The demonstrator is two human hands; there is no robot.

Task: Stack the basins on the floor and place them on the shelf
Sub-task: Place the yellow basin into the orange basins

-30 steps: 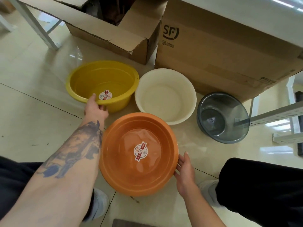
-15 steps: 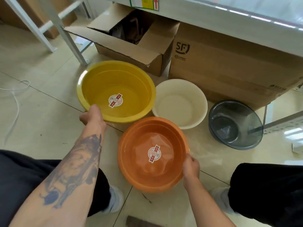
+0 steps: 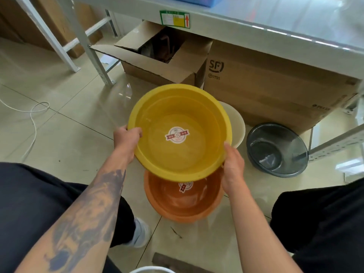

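closest to me i see two dark trouser legs at the bottom corners and a white shoe [image 3: 140, 232] on the tiled floor [image 3: 65, 138] between them. just past that the orange basin [image 3: 183, 201] sits on the floor, its far half hidden under the yellow basin [image 3: 179, 133], which i see lifted off the floor and tilted toward me. my left hand [image 3: 126, 137] is clamped on the yellow basin's left rim, thumb hooked inside, and my right hand [image 3: 232, 166] presses flat against its lower right rim, fingers wrapped under the edge. behind the yellow basin's right side a white basin [image 3: 237, 125] peeks out on the floor, and to the right of that a dark see-through basin [image 3: 275, 150] stands apart from the others. further back an open cardboard box [image 3: 163, 66] and a large closed cardboard box [image 3: 275, 89] sit side by side under the grey shelf [image 3: 236, 28], whose front edge carries a green label. a white cable [image 3: 35, 115] curls on the floor at far left.
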